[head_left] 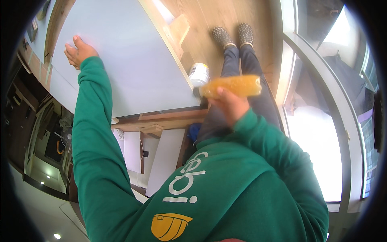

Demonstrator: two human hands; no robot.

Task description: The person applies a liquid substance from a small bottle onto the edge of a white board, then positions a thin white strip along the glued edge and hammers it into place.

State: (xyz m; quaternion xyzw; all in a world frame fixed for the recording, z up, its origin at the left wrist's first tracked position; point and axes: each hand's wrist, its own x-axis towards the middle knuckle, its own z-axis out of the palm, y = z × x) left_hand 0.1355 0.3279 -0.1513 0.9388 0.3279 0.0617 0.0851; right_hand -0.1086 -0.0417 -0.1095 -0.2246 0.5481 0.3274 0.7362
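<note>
Roller sits sideways in the right hand, right at the panel's edge

The right hand (229,105) has its fingers wrapped around the near side of an orange paint roller (234,86); its long axis runs left-right, with the left end just beside the right edge of the pale grey panel (129,60). A small white can (199,74) sits touching that same edge, just past the roller's left end. The left hand (79,52) is well apart on the far left of the panel, flat, fingers together, holding nothing. So the right hand's the near one here.
</note>
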